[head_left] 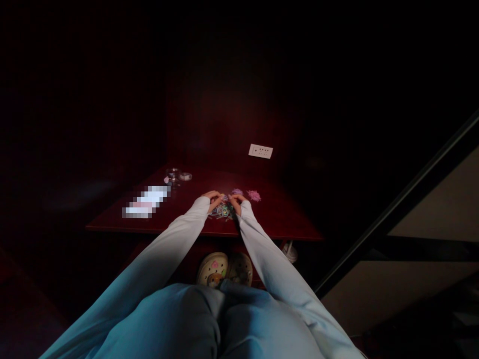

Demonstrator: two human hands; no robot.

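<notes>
A mixed pile of small, thin coloured loops (pixel 223 211), which look like elastic hair ties, lies near the front of a dark red table. Just above it, my left hand (pixel 213 196) is closed, fingertips pinched together. Facing it, my right hand (pixel 237 202) also pinches. A little purple and yellow shows between the two sets of fingertips, too small to make out. Beyond my right hand sits a purple heap (pixel 237 191) of similar loops. To its right is a pink heap (pixel 254 195).
On the left of the dark red table (pixel 179 214) lies a bright, blurred-out phone-like slab (pixel 146 202). Behind it stand a clear jar (pixel 172 175) and a round lid (pixel 185 176). A white power socket (pixel 261 151) is on the back wall. Clogs (pixel 212 269) show below the table edge.
</notes>
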